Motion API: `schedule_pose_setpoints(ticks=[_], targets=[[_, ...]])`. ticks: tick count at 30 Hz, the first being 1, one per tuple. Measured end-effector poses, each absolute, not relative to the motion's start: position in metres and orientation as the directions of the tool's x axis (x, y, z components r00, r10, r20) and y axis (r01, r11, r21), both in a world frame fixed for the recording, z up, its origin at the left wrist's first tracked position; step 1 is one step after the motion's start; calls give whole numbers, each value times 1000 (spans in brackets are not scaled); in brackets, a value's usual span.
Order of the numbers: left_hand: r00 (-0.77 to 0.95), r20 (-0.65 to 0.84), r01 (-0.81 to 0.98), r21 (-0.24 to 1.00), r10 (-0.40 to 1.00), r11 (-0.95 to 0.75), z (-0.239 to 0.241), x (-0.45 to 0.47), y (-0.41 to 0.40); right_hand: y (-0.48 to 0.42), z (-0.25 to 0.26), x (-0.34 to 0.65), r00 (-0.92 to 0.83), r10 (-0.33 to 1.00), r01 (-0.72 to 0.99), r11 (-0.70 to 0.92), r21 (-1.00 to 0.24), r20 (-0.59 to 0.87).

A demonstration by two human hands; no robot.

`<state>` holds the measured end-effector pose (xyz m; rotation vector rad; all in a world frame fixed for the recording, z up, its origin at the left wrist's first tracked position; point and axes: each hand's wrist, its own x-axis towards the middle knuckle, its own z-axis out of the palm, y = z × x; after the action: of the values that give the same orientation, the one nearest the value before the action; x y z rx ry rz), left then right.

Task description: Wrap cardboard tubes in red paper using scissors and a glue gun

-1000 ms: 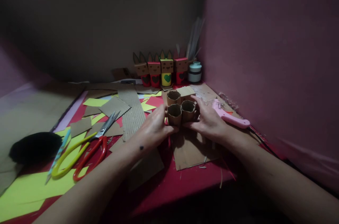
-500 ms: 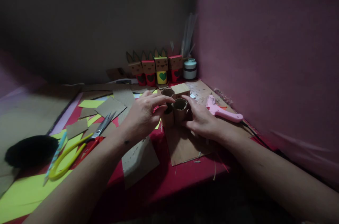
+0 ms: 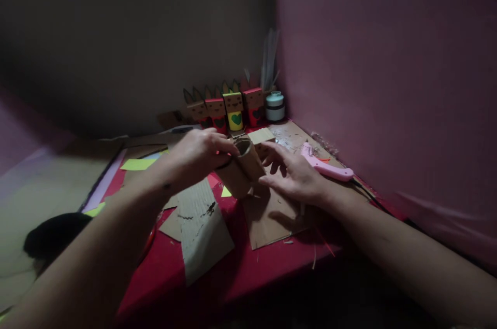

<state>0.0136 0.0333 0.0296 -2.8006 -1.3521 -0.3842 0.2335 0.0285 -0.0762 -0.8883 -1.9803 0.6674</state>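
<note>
Four heart-marked figures (image 3: 233,104); left hand (image 3: 196,157) grips cardboard tubes (image 3: 241,173), right hand (image 3: 292,174) beside.

Beyond the left hand (image 3: 202,155) stands a flat, dark grey wall (image 3: 135,33). To the right of the right hand (image 3: 293,173), a smooth pinkish-purple wall (image 3: 388,75) meets it at a vertical corner. A red-surfaced table (image 3: 240,261) extends beneath both hands. Lighting is dim.

Left fingers (image 3: 228,146) cover part of cardboard tubes (image 3: 236,179). Left forearm (image 3: 97,241), cut off below, mostly hides red scissors handle (image 3: 150,240); black object (image 3: 54,235) unidentifiable.
</note>
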Motion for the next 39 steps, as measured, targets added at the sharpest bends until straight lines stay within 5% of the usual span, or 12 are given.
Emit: schedule_pose_setpoints(ticks=[7,12,15,26,39], targets=[[388,351,880,136,852,-456,74,-31,45,37,-44,231,-141,797,175,604,-778,587],[334,484,942,-139,809,-306,87,-23,86,52,-33,226,-96,775,211,629,-748,625],[352,403,933,-228,845,-280,77,-11,121,58,-48,229,18,691,364,669,-649,723],[507,156,856,-207,848,-473,22,15,205,50,-64,235,-130,485,496,787,-367,865],[679,106,733,-136,726,-666,9,36,226,50,-66,232,-175,508,437,808,-397,843]])
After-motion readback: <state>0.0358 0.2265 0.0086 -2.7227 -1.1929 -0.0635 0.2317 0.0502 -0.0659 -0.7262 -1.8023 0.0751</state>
